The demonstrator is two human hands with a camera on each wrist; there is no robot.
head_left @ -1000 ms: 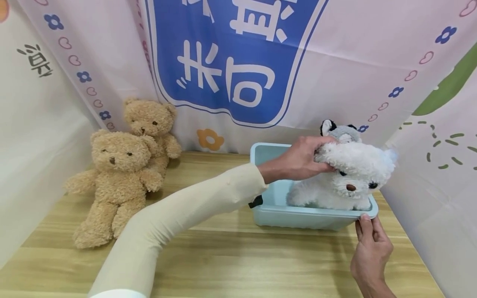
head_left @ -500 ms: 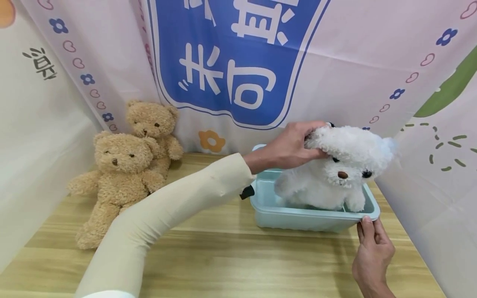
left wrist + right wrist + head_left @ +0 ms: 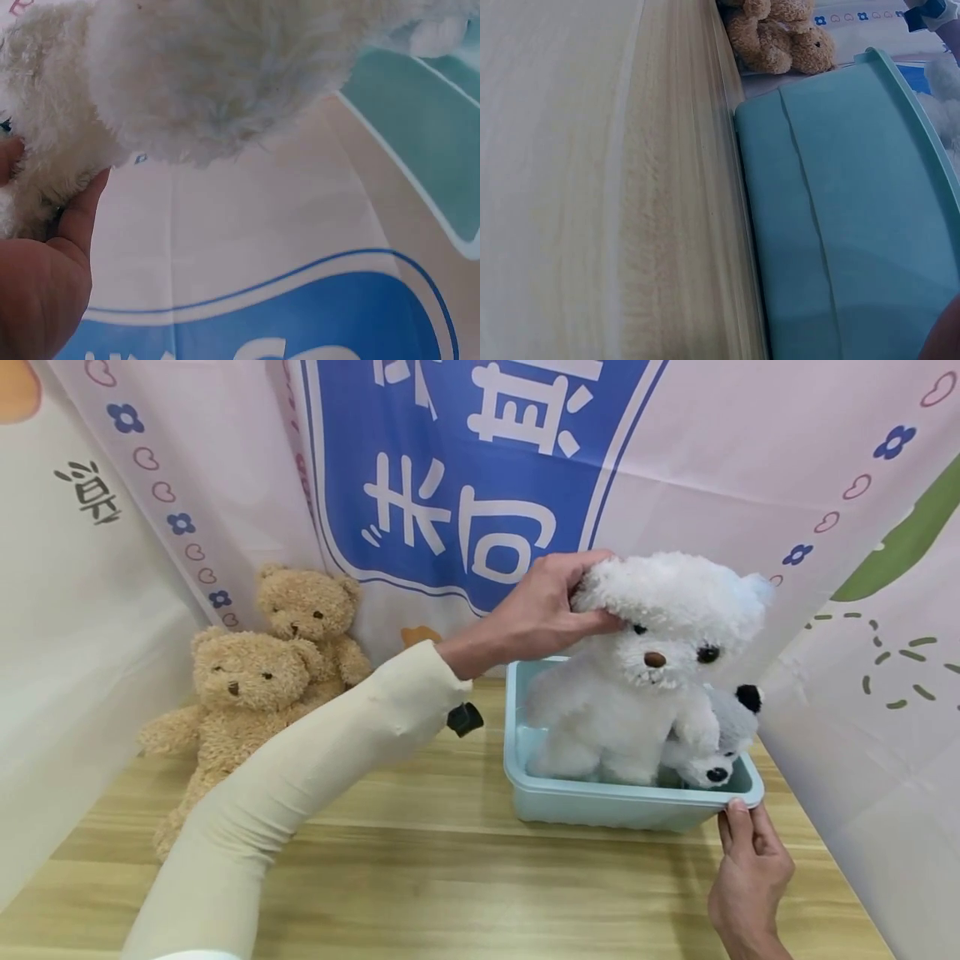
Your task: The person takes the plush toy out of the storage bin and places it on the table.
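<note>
In the head view my left hand (image 3: pixel 536 610) grips a fluffy white plush dog (image 3: pixel 645 693) by the side of its head, thumb near one eye. The dog's lower body overlaps the inside of a light blue plastic bin (image 3: pixel 600 806). Beside it in the bin sits a grey-and-white plush (image 3: pixel 723 747) with black ears, partly covered by the white dog. My right hand (image 3: pixel 750 881) pinches the bin's front right corner, thumb at the rim. The left wrist view shows the white fur (image 3: pixel 217 75) close up, with left fingers (image 3: pixel 82 214) pressed into it.
Two tan teddy bears, a front one (image 3: pixel 251 685) and a rear one (image 3: pixel 311 610), sit on the left of the wooden table (image 3: pixel 450 885). Printed cloth (image 3: pixel 705 435) walls in the back and both sides. A black object (image 3: pixel 465 718) shows under the left sleeve.
My left hand has lifted the white plush dog up and leftward, so the grey plush now shows at its right in the bin. The right hand stays at the bin's corner.
</note>
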